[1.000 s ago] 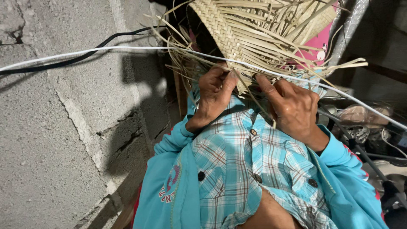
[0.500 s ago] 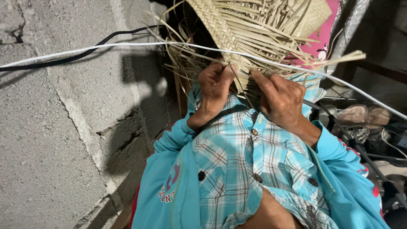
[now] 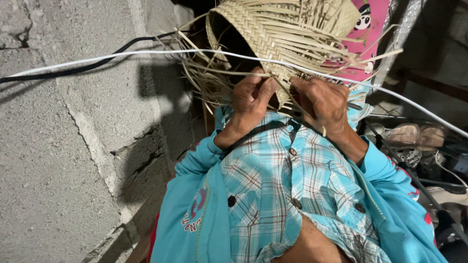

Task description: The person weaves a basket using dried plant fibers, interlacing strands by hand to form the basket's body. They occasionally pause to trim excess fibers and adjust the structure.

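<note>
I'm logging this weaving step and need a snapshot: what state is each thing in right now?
Woven straw-coloured palm-strip basket: part-woven, loose strip ends sticking out, held up by both hands.
Left hand: closed on strips at the basket's edge.
Right hand: pinching strips at the basket's edge.
White cord: stretched taut in front of the basket.
Black cable: hanging slack along the grey block wall.
Blue checked shirt: buttoned.

A round red and white printed emblem (image 3: 195, 214) sits on the turquoise jacket (image 3: 190, 195) at seven o'clock. At one o'clock, a pink cloth (image 3: 373, 24) carries a black-and-white panda print (image 3: 363, 22). No packages, signs or screens show.
</note>
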